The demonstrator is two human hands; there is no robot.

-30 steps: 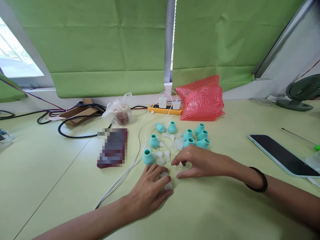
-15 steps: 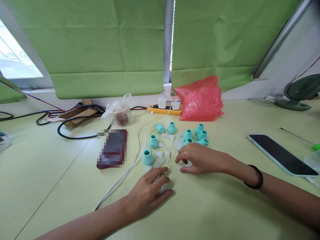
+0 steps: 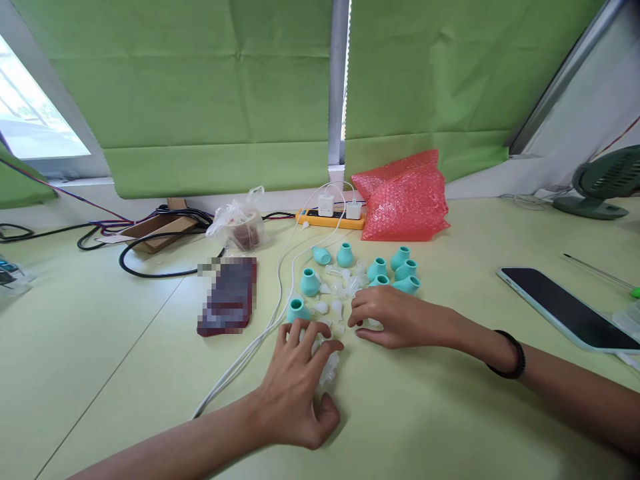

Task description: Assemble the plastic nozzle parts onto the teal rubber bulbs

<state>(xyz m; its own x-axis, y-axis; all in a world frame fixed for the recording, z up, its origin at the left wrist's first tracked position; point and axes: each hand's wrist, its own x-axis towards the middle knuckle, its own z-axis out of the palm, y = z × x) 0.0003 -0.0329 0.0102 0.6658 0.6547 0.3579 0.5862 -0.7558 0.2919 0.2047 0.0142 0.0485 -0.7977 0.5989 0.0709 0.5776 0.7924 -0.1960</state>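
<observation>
Several teal rubber bulbs (image 3: 379, 269) and small clear plastic tips (image 3: 336, 307) lie scattered on the pale green table (image 3: 125, 347). My left hand (image 3: 300, 383) rests palm down over some clear tips, fingers spread and reaching toward one teal bulb (image 3: 296, 310); a clear piece (image 3: 330, 367) lies under its fingers. My right hand (image 3: 393, 317), with a black band on its wrist, lies curled over clear tips just in front of the bulb cluster, its fingertips pinched on a small piece I cannot make out.
A white cable (image 3: 270, 320) runs from a yellow power strip (image 3: 330, 218) past my left hand. A red bubble-wrap bag (image 3: 405, 197) sits behind the bulbs. A dark red pouch (image 3: 227, 297) lies left, a phone (image 3: 565, 308) right, a fan (image 3: 603, 183) far right.
My left hand has slid forward and spread its fingers toward the nearest teal bulb. My right hand drew slightly left and closed over the clear tips.
</observation>
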